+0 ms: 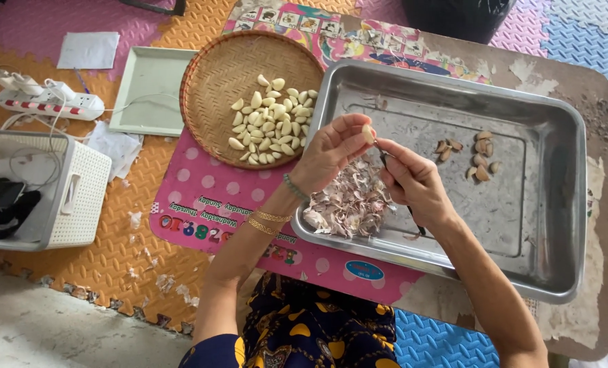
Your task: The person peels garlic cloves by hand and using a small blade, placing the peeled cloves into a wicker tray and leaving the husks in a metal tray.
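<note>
A single garlic clove (367, 132) is pinched between the fingertips of the left hand (328, 153), so that grip is clamped on the clove, raised over the near left part of a steel tray (556, 204). A small dark-handled knife (396, 184) is clasped in the right hand (413, 180), that grip being closed around the handle, and the blade tip is brought up against the clove from just below and to its right. The two hands are held close together, almost touching at the fingertips.

Directly beneath the grip, a heap of papery garlic skins (348, 201) is spread on the tray floor. Well to the right of the grip, a small cluster of unpeeled cloves (477, 155) is seen lying in the tray. To the left of the grip and slightly farther away, a round woven basket (212, 102) is set, and a pile of peeled cloves (273, 119) is held in it. Tray and basket are carried by a low surface (593, 95) partly covered with a pink dotted mat (201, 184). Beyond the basket, a pale green tray (147, 88) is laid on the foam floor mats, and farther left a white power strip (48, 102) and a white plastic crate (79, 191) are seen. Beaded and gold bracelets (276, 204) are worn on the left wrist.
</note>
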